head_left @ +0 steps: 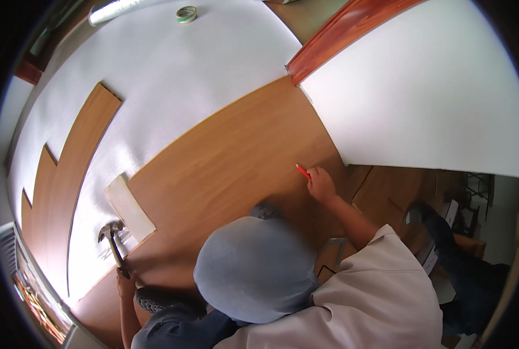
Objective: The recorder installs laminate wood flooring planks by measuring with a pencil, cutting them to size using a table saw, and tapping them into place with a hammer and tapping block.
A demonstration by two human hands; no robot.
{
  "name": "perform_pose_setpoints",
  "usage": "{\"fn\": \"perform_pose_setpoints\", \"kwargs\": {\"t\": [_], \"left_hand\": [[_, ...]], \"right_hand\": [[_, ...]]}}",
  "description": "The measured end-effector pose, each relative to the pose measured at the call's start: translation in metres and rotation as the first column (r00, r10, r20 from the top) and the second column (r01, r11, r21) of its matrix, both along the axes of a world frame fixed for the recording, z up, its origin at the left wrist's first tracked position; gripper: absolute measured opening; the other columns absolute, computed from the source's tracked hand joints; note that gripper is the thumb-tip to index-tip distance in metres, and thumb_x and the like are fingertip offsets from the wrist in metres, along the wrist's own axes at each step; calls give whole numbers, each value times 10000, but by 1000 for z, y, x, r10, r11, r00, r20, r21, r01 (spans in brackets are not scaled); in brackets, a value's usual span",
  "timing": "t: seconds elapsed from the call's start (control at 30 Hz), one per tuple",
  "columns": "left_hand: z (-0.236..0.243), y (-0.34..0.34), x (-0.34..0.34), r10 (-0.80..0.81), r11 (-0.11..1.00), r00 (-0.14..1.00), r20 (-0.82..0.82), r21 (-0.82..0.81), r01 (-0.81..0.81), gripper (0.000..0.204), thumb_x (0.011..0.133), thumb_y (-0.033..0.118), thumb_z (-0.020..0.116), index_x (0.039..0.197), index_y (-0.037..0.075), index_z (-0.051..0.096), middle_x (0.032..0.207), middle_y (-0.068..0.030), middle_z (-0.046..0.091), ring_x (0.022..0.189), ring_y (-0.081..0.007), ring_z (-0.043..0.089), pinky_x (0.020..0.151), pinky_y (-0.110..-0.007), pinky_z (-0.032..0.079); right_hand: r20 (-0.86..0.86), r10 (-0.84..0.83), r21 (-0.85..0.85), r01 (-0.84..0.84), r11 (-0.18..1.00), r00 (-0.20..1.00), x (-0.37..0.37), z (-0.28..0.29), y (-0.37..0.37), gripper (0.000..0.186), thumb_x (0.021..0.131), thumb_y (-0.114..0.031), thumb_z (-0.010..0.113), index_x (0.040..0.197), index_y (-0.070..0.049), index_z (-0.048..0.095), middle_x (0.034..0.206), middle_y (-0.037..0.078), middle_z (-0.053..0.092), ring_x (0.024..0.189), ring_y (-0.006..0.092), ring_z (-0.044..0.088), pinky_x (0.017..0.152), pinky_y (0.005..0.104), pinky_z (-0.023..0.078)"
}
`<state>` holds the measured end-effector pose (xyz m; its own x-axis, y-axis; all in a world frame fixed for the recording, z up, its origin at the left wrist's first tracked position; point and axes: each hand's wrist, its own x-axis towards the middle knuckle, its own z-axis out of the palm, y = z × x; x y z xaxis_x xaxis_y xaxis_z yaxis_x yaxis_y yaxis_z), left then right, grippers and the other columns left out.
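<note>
My left hand [125, 278] grips a claw hammer [116, 244] by its handle at the lower left, with the metal head over silvery underlay [59, 113]. Beside it, a pale rectangular block [129, 206] lies along the edge of the wood-look flooring [224, 139]. My right hand [320, 186] is closed round a red pencil [303, 171], whose point is over the boards just short of a white wall or panel [422, 87]. A rounded grey-blue cloth shape [253, 270] hides part of the floor in the lower middle.
Stepped planks [88, 131] lie at the left, a tape roll [186, 14] farther back. A reddish wooden trim [341, 32] runs above the white panel. A dark-trousered leg [468, 267] and some clutter are at the right; bundled material [35, 302] lies beyond a frame at lower left.
</note>
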<state>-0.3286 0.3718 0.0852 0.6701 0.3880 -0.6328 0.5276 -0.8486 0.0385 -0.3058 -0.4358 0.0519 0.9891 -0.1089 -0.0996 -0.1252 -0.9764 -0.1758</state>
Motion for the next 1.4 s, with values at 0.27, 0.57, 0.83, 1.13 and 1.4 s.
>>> {"fn": "perform_pose_setpoints", "kwargs": {"t": [0.27, 0.57, 0.83, 1.13, 1.4], "left_hand": [[13, 22, 21, 328, 718, 940, 94, -671, -183, 296, 814, 151, 633, 1030, -8, 508, 732, -109, 583, 577, -242, 614, 519, -376, 524], [50, 0, 25, 372, 558, 900, 229, -830, -19, 208, 896, 149, 634, 926, 39, 461, 652, -65, 544, 504, -148, 551, 452, -290, 459], [77, -63, 61, 163, 397, 960, 226, -906, 145, 268, 898, 173, 684, 1030, 1, 527, 709, -95, 602, 591, -182, 625, 537, -340, 502], [84, -118, 32, -217, 438, 845, 489, -724, 532, 689, 951, 329, 700, 1423, -25, 345, 1014, -296, 659, 922, -465, 657, 752, -521, 515], [35, 3, 4, 296, 462, 911, 286, -878, 126, 374, 1031, 298, 587, 1228, -17, 625, 983, -190, 710, 865, -301, 714, 766, -394, 564]], "right_hand": [[-13, -118, 78, 118, 990, 993, 9, 59, 122, 348, 912, -164, 653, 1233, -41, 601, 1019, 148, 680, 953, 343, 655, 813, 436, 527], [-638, 186, 572, 297, 765, 748, -6, 163, 309, 347, 1000, -273, 609, 1231, -14, 623, 1063, 113, 722, 990, 208, 690, 850, 350, 534], [-571, 406, 817, 447, 363, 714, -13, 188, 445, 419, 1040, -315, 582, 1273, 32, 567, 1106, 124, 691, 1056, 184, 661, 911, 305, 511], [-332, -329, 928, 369, 56, 884, 98, 138, 546, 202, 987, -226, 658, 983, -40, 579, 766, 43, 617, 638, 129, 616, 603, 302, 538], [-106, -378, 743, 326, 584, 920, 182, 58, 445, 273, 958, -283, 686, 868, -60, 557, 636, 16, 537, 471, 107, 549, 402, 278, 461]]}}
